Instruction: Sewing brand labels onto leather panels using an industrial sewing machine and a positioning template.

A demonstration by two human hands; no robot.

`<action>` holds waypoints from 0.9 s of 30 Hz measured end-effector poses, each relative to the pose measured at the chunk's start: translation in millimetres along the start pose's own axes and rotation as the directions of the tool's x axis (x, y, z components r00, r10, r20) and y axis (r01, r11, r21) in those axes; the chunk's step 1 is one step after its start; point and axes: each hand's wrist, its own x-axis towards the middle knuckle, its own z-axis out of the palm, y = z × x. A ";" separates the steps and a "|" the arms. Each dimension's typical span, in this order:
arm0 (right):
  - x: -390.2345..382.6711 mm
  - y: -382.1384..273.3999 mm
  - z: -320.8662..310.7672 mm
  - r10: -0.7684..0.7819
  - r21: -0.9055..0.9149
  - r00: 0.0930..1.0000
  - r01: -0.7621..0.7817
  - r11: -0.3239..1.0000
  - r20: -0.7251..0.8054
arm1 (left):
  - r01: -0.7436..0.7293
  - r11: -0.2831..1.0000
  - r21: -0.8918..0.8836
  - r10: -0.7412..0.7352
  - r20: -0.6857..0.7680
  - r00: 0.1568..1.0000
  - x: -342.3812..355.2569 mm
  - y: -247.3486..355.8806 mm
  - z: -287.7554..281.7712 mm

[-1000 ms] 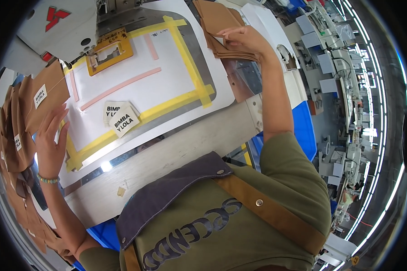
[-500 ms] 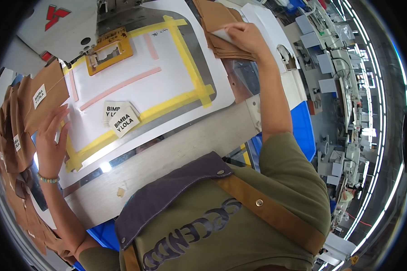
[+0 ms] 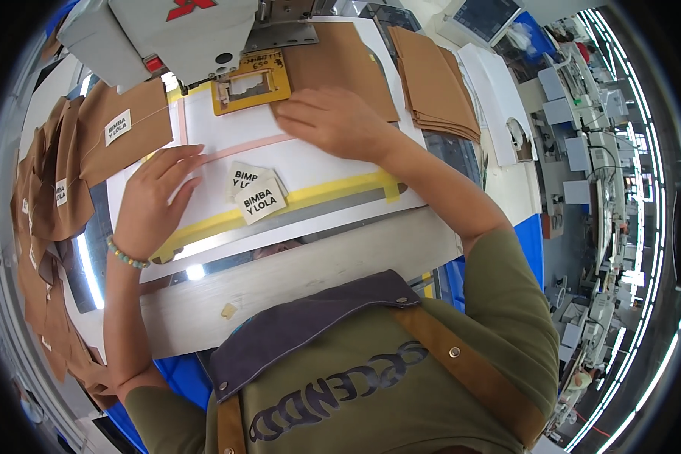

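My right hand (image 3: 329, 125) holds the lower left corner of a brown fabric panel (image 3: 340, 64), right beside the yellow clamp frame (image 3: 251, 85) of a sewing machine (image 3: 163, 38). The panel lies on the white template sheet (image 3: 219, 132), which carries yellow tape and pink strips. Over the sheet's left part is my left hand (image 3: 159, 193), fingers apart and holding nothing. Between my hands, nearer to me, several white printed labels (image 3: 261, 201) overlap in a small pile.
A stack of brown panels (image 3: 435, 83) stands right of the sheet. On the left, brown panels with sewn labels (image 3: 125, 125) hang in a heap over the table's edge. A white folded card (image 3: 499, 98) and a grey monitor (image 3: 480, 19) are at the far right.
My right hand has come left from the stack, bringing a brown panel onto the sheet beside the clamp frame. My left hand has moved right, away from the labelled panels. The view has shifted.
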 end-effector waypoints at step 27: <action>-43.6 -20.1 -38.0 0.291 0.131 0.806 -0.410 0.903 0.515 | -0.050 0.974 0.222 0.043 0.034 0.998 5.1 6.8 44.6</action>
